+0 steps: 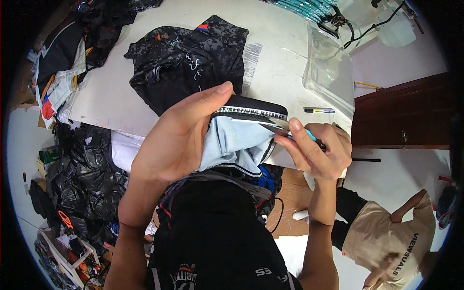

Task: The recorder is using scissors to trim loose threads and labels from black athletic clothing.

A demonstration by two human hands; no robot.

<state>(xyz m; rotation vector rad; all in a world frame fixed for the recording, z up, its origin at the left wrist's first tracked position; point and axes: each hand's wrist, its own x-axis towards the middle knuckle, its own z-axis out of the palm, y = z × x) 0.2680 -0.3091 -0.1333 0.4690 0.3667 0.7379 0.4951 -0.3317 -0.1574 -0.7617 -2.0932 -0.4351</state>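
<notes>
My left hand (176, 128) holds up a garment (232, 140) with its pale blue inner side showing. Along its black band runs a white tape with dark print, and the thumb lies over the band's left end. A pair of small snips (276, 128) with a blue-and-black handle is gripped in my right hand (323, 150). The blades lie against the right end of the band; whether a thread is between them is too small to tell. Just beyond my left hand, a dark camouflage-patterned shirt (188, 67) lies on the white table (280, 43).
A clear plastic sheet (328, 67) and a marker pen (319, 110) lie on the table's right. Dark clothes (63, 53) are heaped at the far left. Black plastic bags (87, 169) stand below the left edge. A person in a beige shirt (386, 237) is at the lower right.
</notes>
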